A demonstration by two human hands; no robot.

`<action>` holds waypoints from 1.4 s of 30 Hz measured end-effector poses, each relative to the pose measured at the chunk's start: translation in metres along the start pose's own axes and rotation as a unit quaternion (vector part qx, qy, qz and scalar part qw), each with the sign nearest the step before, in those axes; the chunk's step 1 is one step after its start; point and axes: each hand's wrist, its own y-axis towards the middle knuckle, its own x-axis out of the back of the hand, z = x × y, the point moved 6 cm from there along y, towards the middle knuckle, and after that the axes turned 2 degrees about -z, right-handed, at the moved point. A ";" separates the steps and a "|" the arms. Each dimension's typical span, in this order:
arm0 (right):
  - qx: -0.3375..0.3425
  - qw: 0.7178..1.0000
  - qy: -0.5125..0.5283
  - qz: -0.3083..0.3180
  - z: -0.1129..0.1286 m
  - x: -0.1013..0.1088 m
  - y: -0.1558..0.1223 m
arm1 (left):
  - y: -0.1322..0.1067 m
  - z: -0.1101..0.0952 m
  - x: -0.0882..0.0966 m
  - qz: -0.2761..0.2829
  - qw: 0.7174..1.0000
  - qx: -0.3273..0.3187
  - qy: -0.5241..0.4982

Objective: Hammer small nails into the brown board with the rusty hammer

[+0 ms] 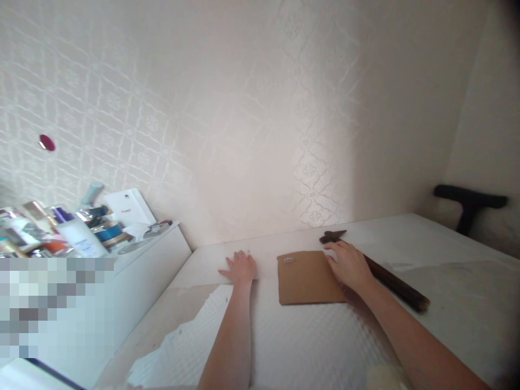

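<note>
My left hand lies flat, fingers spread, on the white table near the wall, at the top edge of a sheet of white textured paper. My right hand rests palm down on the right edge of a brown cardboard piece, holding nothing. Just right of that hand lies a dark hammer, its head pointing toward the wall and its handle running toward the lower right. A small strip of metal staples sits at the cardboard's upper left corner.
The patterned wall rises directly behind the table. At left a white cabinet carries several bottles and jars. A dark chair part shows at the far right. The lower left is blurred out.
</note>
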 end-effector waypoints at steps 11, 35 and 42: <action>0.000 1.000 0.002 0.013 -0.004 -0.003 0.001 | -0.002 -0.003 0.004 -0.019 0.999 -0.010 -0.024; 0.011 1.000 -0.014 0.020 -0.007 -0.007 0.003 | -0.008 -0.003 0.022 -0.080 0.996 0.017 -0.020; -0.017 0.999 -0.039 0.014 -0.008 0.001 0.001 | -0.011 -0.005 0.022 -0.045 0.999 0.017 -0.024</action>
